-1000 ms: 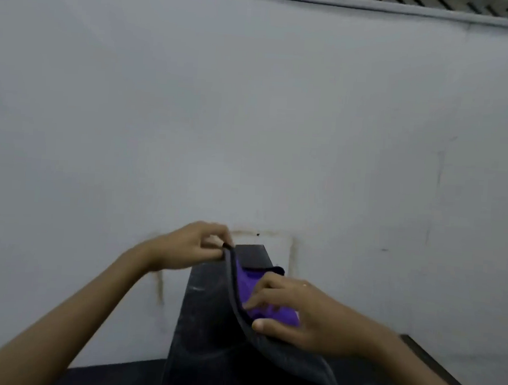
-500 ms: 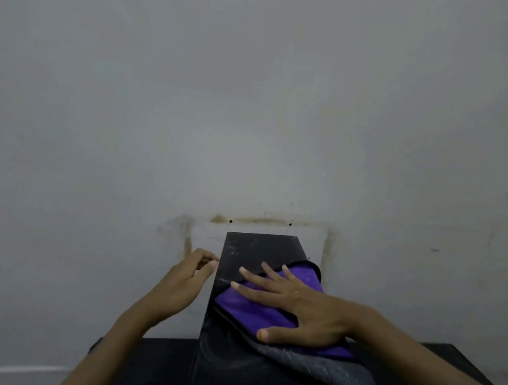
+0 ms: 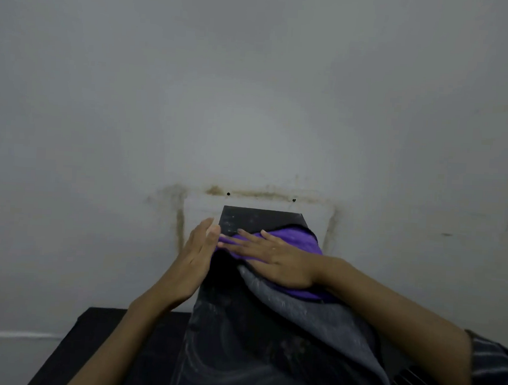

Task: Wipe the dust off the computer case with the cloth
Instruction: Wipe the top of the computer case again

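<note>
Head view, looking down over a black computer case [image 3: 253, 335] standing on a dark table [image 3: 112, 341] against a pale wall [image 3: 253, 88]. The case runs away from the camera; its far end sits close to the wall, near a stained rectangular outline [image 3: 183, 217] with two small dark holes above it. The case's top shows dust specks at the far end and swirled smears nearer the camera. Its near end is cut off by the bottom edge of the frame, and its right side is hidden under the cloth and forearm.

The cloth [image 3: 297, 242], purple on one face and grey on the other, lies across the top of the case toward its far end. The grey face drapes down toward the lower right; where it ends is hard to make out against the dark.

Right hand [image 3: 275, 260] lies flat on the purple part, fingers straight and spread, palm pressing the cloth to the case, not curled round it. Left hand [image 3: 195, 260] is set flat against the left side of the case, fingers straight, tips near the top edge; how firmly it touches cannot be told. Dark slatted shapes at the lower right corner are too dim to identify.
</note>
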